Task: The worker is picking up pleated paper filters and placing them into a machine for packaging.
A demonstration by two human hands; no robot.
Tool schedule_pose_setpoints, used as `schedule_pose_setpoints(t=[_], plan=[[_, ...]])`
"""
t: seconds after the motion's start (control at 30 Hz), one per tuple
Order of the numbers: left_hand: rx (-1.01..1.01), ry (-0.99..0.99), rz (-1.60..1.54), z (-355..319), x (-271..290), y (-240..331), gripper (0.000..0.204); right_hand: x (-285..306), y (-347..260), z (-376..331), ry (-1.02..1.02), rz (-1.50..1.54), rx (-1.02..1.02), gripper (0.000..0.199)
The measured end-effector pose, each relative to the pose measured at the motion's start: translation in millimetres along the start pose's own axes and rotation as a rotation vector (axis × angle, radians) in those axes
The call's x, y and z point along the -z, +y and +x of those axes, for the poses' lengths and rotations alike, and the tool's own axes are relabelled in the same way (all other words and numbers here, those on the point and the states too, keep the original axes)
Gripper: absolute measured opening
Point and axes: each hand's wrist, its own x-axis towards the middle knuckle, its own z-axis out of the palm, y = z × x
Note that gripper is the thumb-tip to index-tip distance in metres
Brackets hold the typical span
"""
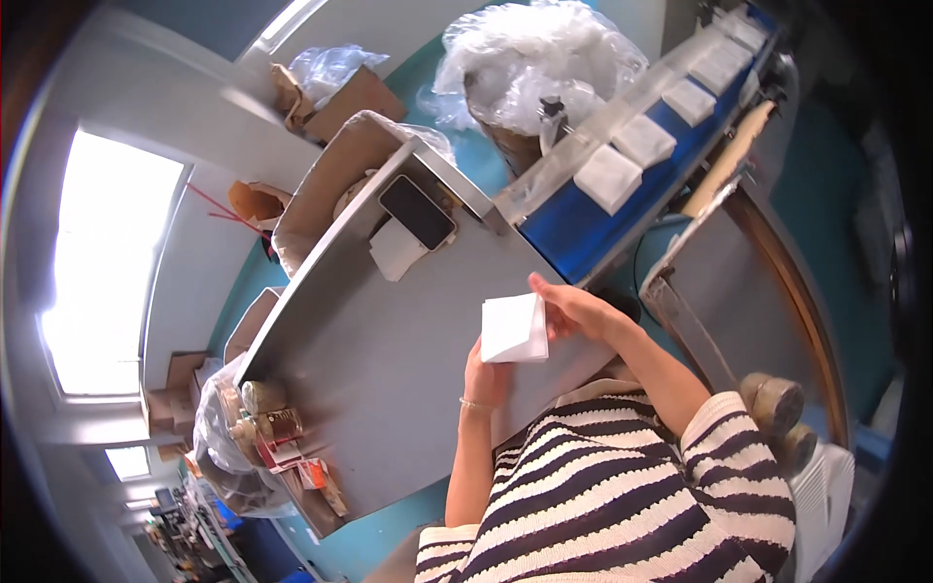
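A small square stack of folded white sheets (513, 328), napkin-like, is held over the grey table in front of my body. My left hand (484, 377) grips it from its lower left corner, fingers mostly hidden beneath. At its right edge, my right hand (577, 311) has its fingers curled against the sheets, with the thumb up by the top corner. The sheets are slightly parted at the right side. Similar white square stacks (609, 179) lie in a row on the blue conveyor belt (573, 241) beyond my hands.
A dark phone (418, 212) and white paper (396, 250) lie at the table's far edge. Jars and small boxes (280, 425) stand at its left corner. Bagged clear plastic (544, 58) fills a container beyond. A grey panel with a wooden edge (792, 282) stands at right.
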Motion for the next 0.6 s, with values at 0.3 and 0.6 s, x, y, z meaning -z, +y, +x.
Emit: schedule_pose_setpoints(t=[0.3, 0.6], plan=[[0.045, -0.014, 0.385, -0.6, -3.1, -4.3, 0.033, 51.4, -5.2, 23.4, 0.871, 0.161, 0.750, 0.041], [-0.058, -0.150, 0.694, -13.2, -22.3, -73.8, 0.022, -36.3, 105.1, -62.4, 0.829, -0.433, 0.784, 0.019]])
